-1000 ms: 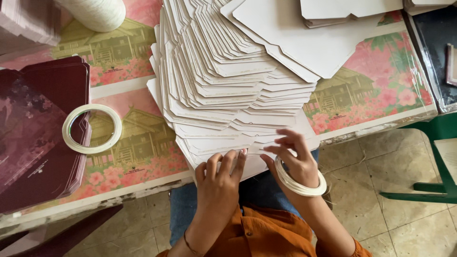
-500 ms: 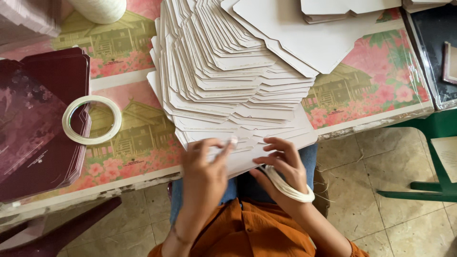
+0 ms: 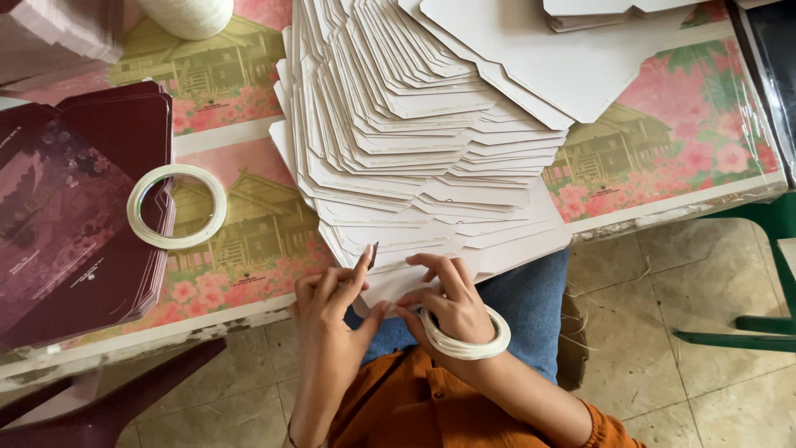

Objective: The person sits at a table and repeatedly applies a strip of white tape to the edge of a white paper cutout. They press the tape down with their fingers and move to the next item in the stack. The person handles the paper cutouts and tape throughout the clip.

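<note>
**Hands work the lowest card at the counter's near edge**

From my remote seat I see both hands meet on one white card (image 3: 398, 286), the bottom sheet of a fanned stack (image 3: 414, 158) that spills over the near edge of the counter (image 3: 663, 207) toward the lap. The left hand (image 3: 332, 303) pinches the card's corner, forefinger raised along a small dark strip, probably tape, though it is too small to tell. The right hand (image 3: 444, 303) is curled on the same card, fingertips pressing its edge; a tape roll (image 3: 464, 340) rides on that wrist like a bangle, likely kept there so tape stays in reach. The stack is stepped, each sheet's edge showing, which seems to make the next card easy to pick. A second tape ring (image 3: 176, 206) lies near the left end of the counter, partly on a pile of maroon covers (image 3: 75, 216). A white spool (image 3: 186, 12) stands at the far edge.
</note>
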